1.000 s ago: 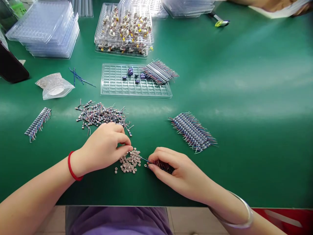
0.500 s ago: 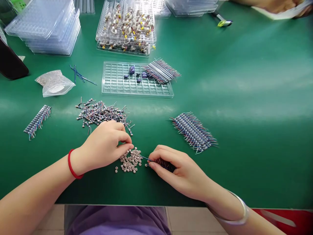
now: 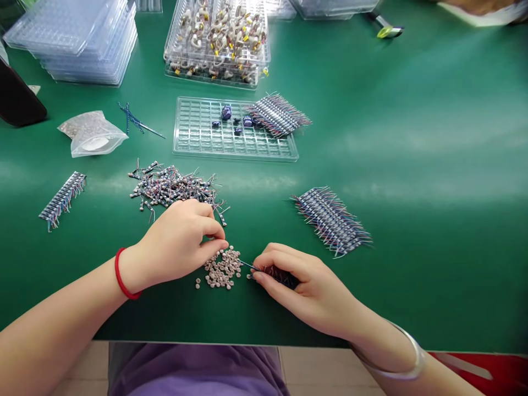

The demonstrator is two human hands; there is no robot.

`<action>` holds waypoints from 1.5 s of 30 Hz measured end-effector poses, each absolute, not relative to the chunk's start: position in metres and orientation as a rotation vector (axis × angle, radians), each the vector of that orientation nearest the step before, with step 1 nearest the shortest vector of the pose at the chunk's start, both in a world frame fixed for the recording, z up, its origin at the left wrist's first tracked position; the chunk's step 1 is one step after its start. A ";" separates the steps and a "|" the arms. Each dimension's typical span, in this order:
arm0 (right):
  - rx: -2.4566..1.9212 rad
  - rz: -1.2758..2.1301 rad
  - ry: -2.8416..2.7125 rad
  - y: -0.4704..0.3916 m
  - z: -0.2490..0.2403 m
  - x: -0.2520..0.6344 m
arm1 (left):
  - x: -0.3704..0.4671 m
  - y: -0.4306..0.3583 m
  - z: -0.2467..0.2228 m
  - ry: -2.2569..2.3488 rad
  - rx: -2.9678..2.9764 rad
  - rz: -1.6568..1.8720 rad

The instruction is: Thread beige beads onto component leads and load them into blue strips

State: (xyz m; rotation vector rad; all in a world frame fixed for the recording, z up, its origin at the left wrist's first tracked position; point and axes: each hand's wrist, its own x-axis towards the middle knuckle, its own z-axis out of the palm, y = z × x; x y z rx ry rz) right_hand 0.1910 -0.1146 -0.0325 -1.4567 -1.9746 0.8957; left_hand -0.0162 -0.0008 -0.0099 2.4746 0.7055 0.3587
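My left hand [image 3: 185,239] is closed in a pinch at the upper edge of a pile of small round beige parts [image 3: 224,268]; whatever its fingertips hold is too small to make out. To the right of the pile, my right hand [image 3: 303,286] is closed around a dark strip of wired parts [image 3: 280,275], partly hidden by the fingers. One thin wire sticks out from its fingertips toward the pile. Behind my left hand lies a loose heap of small wired components [image 3: 171,184]. Neat rows of wired components [image 3: 333,221] lie beyond my right hand.
A short wired row [image 3: 62,201] and a plastic bag [image 3: 93,133] are at left. Farther back are a clear grid tray [image 3: 198,144], stacked clear trays [image 3: 82,49], a tray of yellow-marked parts [image 3: 218,41], a dark object [image 3: 18,99] and a tool [image 3: 386,30].
Both hands keep nearly the same pose over the table. The view has shifted slightly, so the trays and components appear a little displaced.
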 end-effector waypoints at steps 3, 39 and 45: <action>-1.460 0.899 -1.973 -0.115 -0.033 0.192 | -0.016 -0.001 -0.010 0.701 2.475 0.362; -1.370 0.634 -2.103 -0.124 -0.032 0.181 | -0.015 -0.001 -0.012 0.694 2.452 0.433; -1.453 0.821 -2.071 -0.115 -0.024 0.188 | -0.015 -0.004 -0.015 0.665 2.444 0.342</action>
